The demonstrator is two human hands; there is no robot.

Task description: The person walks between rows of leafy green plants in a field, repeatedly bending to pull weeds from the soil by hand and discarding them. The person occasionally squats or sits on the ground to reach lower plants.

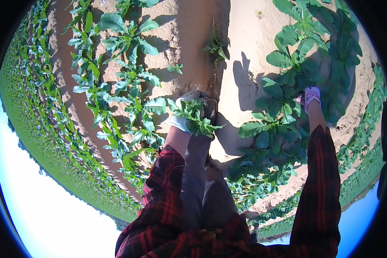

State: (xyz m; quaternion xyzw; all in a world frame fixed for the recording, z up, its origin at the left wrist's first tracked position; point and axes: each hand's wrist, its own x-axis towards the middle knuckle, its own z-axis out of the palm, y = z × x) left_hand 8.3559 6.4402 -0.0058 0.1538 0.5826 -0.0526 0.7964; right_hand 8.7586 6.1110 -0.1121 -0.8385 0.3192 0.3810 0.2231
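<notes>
My left hand (191,96), in a pale work glove with a light knitted cuff, grips a bunch of leafy green plants (196,117) in front of my lower leg. Out to the right, my right hand (311,94) wears a pink and lilac glove. It is at the row of broad-leaved crop plants (285,34), its fingertips close to the leaves in shade. Whether anything lies between those fingers cannot be made out. A brown shoe (210,111) shows partly behind the held bunch.
Another leafy row (125,38) runs along my left, with more rows beyond. A wilted uprooted plant (215,45) lies in the furrow (193,42) ahead. A small seedling (175,68) grows at the left bed's edge. Shadows fall across the sandy soil (248,32).
</notes>
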